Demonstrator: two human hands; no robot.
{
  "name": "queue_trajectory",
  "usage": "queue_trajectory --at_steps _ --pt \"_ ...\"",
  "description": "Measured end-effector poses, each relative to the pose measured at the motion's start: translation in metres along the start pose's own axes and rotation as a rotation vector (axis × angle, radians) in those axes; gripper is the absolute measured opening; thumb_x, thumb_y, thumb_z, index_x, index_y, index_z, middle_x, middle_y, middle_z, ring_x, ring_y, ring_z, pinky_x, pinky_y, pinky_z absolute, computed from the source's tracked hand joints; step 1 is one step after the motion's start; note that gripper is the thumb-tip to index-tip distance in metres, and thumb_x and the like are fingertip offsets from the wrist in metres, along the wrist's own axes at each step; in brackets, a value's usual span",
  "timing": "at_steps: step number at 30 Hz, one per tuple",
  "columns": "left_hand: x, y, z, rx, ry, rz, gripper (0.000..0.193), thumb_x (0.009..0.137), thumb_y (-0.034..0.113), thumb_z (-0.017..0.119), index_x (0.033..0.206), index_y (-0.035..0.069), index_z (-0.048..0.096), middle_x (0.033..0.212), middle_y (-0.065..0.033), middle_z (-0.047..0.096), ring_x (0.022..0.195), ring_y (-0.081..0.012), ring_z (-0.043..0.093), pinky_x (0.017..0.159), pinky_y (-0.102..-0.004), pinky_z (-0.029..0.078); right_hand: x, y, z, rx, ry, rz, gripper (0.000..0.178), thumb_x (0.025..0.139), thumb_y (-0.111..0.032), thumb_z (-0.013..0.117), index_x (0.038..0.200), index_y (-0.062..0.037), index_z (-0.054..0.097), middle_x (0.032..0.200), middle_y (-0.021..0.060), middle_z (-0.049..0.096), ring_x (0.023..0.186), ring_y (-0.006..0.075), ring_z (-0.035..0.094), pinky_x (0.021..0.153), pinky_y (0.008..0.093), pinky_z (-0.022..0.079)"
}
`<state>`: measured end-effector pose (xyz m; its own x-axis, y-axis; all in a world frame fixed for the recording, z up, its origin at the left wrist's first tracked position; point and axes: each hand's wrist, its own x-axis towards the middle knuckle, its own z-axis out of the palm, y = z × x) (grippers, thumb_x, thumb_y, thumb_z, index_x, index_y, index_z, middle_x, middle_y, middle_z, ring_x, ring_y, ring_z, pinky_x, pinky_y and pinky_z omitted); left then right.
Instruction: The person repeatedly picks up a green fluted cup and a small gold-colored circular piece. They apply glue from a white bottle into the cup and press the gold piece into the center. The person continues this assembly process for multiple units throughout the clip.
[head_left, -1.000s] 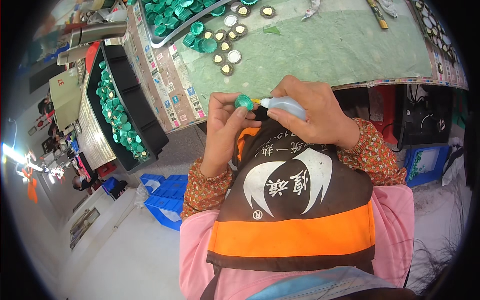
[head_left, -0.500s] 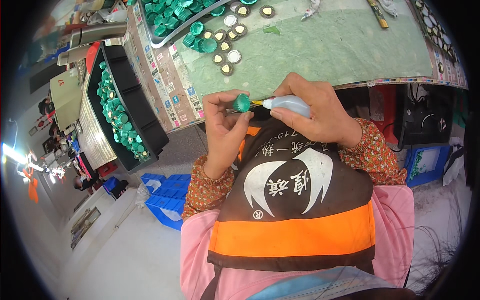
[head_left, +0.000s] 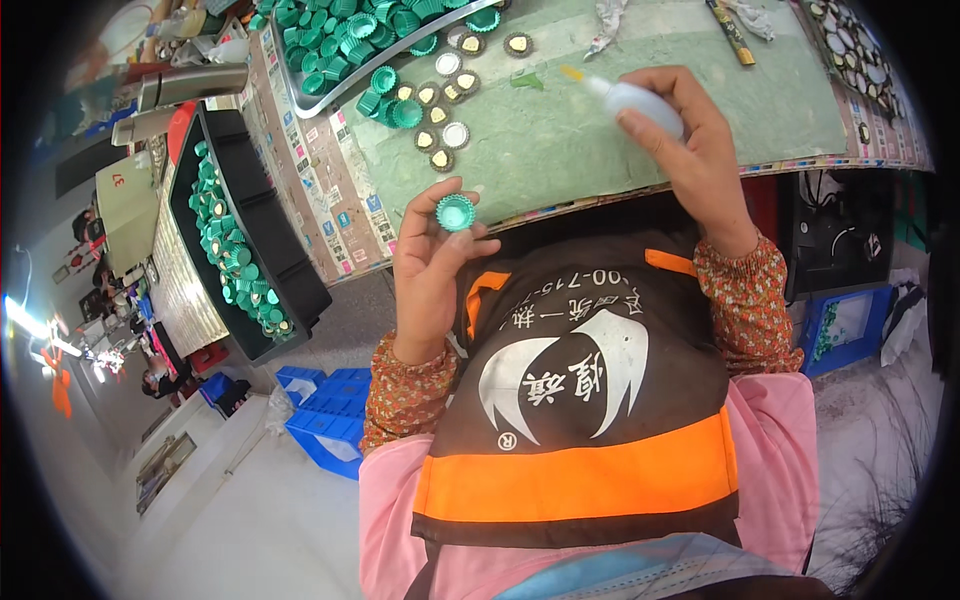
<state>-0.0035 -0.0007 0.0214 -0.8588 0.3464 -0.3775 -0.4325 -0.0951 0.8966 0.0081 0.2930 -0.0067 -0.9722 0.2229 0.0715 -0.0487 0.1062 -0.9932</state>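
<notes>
My left hand (head_left: 425, 275) is closed in a pinch on a small green fluted cup (head_left: 455, 212), just off the table's near edge. The cup's pale inside faces up. In my right hand (head_left: 700, 155) is a white squeeze bottle (head_left: 640, 103) with a yellow nozzle, raised over the green table surface (head_left: 770, 110). Its nozzle points up and left, well apart from the cup. Beyond my left hand lie several dark, scalloped round pieces (head_left: 441, 158) with cream shapes on them. Loose green cups (head_left: 407, 113) lie beside these pieces.
A clear tray (head_left: 335, 92) heaped with green cups stands at the far left. Left of the table, a black bin (head_left: 290, 270) holds more. At the far right is a tray of round pieces (head_left: 850, 50). A yellow-and-black stick (head_left: 731, 32) and crumpled white tissue (head_left: 606, 25) lie at the back.
My right hand has carried the squeeze bottle away from the cup, up and to the right over the table. My left hand has shifted slightly left, and the cup's opening has turned upward.
</notes>
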Motion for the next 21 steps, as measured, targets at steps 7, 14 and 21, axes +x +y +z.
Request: queue_trajectory --at_steps 7,14,21 --pt "0.005 0.008 0.002 -0.143 -0.036 0.014 0.058 0.102 0.018 0.053 0.154 0.003 0.031 0.121 -0.013 0.058 0.102 -0.0164 0.062 0.085 -0.0338 0.062 0.032 0.033 -0.04 -0.183 0.219 -0.082 0.024 0.097 -0.022 0.066 0.112 -0.0035 0.063 0.101 0.0049 0.065 0.092 0.0148 0.059 0.083 0.0287 0.047" --pt "0.007 0.008 0.003 -0.157 -0.07 -0.006 0.061 0.102 0.019 0.054 0.155 0.004 0.029 0.107 -0.0093 0.057 0.095 -0.0148 0.061 0.084 -0.0327 0.062 0.051 0.044 -0.055 -0.897 0.28 -0.244 0.028 0.096 -0.029 0.065 0.114 -0.0084 0.066 0.11 0.0098 0.065 0.101 0.0301 0.055 0.09 0.0426 0.042" --pt "0.008 0.003 0.0 -0.163 -0.03 -0.052 0.059 0.102 0.014 0.053 0.155 0.006 0.029 0.104 -0.0082 0.057 0.091 -0.0139 0.06 0.083 -0.0331 0.061 0.054 -0.013 0.008 -0.935 0.135 -0.337 0.026 0.084 -0.018 0.07 0.107 -0.006 0.065 0.105 0.014 0.056 0.104 0.0334 0.051 0.09 0.0472 0.039"
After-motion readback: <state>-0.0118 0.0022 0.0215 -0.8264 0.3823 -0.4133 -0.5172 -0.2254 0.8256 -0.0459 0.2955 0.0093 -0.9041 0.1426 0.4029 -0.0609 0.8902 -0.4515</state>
